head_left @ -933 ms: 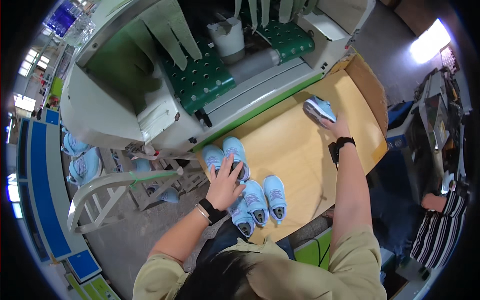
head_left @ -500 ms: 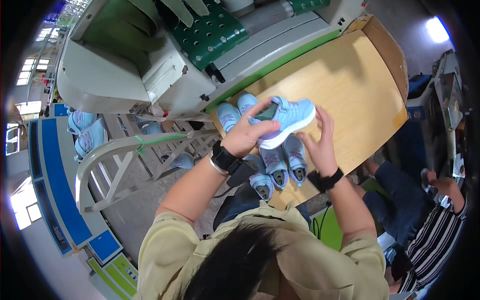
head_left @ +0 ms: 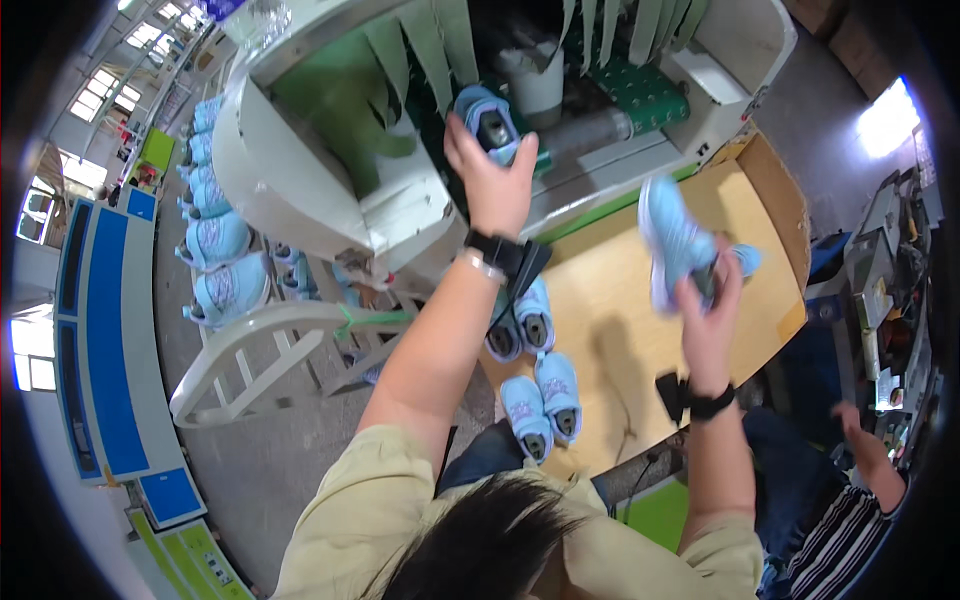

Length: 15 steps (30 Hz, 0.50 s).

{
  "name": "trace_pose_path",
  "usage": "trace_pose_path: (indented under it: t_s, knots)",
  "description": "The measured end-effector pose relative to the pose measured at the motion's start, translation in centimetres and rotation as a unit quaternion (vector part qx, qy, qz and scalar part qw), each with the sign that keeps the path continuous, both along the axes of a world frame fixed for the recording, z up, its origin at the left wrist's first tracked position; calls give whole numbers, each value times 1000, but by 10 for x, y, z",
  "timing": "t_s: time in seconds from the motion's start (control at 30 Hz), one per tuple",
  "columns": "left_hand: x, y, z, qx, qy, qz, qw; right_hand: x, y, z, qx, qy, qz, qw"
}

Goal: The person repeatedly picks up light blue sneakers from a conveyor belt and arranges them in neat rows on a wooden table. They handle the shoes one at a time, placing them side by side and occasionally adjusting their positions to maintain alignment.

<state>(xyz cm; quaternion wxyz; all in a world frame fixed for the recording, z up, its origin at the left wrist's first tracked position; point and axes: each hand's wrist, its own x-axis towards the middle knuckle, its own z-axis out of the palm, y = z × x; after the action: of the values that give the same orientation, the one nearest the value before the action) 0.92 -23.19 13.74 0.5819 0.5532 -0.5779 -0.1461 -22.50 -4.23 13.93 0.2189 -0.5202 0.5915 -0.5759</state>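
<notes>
Blue shoes [head_left: 672, 228] are held by their heel ends in left grip [head_left: 498, 195] and right grip [head_left: 709, 335], toes outward.

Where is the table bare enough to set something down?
The widest bare patch on the table is its middle, between the four shoes at left, the machine's green edge and the shoe in the right hand. A smaller patch lies in the far right corner, by the cardboard. Crowded: the left end, and around the right hand, where another shoe shows.
</notes>
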Motion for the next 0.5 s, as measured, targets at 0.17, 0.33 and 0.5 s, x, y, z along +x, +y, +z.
trace_pose_path:
  t_s: [0.17, 0.33, 0.5]
  knots:
    - [-11, 85, 5, -31, -86, -101, 991, -20, -200, 54, -176, 111, -3, 978]
    - [21, 154, -66, 177, -424, -221, 860, 2, -256, -21, -149, 137, -78, 976]
    - [47, 184, -118, 273, -443, -227, 823, -72, -174, -97, 167, 314, -346, 868]
